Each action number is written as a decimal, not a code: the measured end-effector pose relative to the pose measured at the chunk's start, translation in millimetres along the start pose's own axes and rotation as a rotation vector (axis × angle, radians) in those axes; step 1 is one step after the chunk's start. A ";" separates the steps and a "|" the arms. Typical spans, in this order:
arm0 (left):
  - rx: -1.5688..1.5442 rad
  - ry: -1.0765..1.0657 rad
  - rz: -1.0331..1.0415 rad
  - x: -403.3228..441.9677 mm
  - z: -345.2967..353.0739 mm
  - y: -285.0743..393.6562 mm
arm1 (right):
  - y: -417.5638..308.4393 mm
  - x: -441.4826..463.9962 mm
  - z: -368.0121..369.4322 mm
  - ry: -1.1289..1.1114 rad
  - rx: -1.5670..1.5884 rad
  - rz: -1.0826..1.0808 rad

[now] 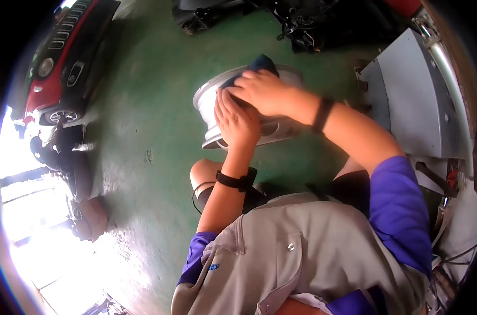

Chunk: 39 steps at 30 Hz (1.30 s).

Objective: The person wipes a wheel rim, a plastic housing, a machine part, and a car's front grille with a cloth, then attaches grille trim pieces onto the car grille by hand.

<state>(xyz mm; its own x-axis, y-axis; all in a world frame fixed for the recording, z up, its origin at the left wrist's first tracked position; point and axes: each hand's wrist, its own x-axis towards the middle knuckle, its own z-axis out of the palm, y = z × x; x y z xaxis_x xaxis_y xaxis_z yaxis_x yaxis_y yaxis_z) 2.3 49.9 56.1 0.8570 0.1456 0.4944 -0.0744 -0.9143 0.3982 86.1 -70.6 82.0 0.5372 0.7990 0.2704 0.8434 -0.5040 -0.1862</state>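
A silver wheel rim is in front of my knees, low over the green floor. My right hand is closed on a dark blue cloth and presses it against the upper side of the rim. Just below and to the left, my left hand lies against the rim with its fingers stretched out, their tips close to the cloth. Both hands cover the middle of the rim. A black band with a thin cord circles my left wrist, and a dark band my right one.
A red and black car stands at the far left, with a dark-clothed person low beside it. Dark vehicle parts lie at the top. To the right are a grey metal cabinet and a metal pipe.
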 end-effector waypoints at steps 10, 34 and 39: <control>0.041 -0.143 0.115 1.8 -5.1 0.4 | 47.9 -69.4 32.1 0.307 0.341 0.484; 0.122 -0.019 0.124 -3.6 -2.6 -19.7 | 24.6 -171.1 135.2 0.300 0.860 0.911; 0.172 -0.043 0.056 -5.7 -8.8 -40.5 | 34.8 -177.5 146.7 0.075 1.040 1.147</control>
<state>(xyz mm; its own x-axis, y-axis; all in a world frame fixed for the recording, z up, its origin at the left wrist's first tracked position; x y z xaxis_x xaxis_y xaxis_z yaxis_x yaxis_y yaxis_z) -4.1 89.4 43.9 0.8754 0.0796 0.4768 -0.0376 -0.9722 0.2312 18.3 -181.8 -111.1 0.8932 0.1230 -0.4325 -0.3699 -0.3459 -0.8623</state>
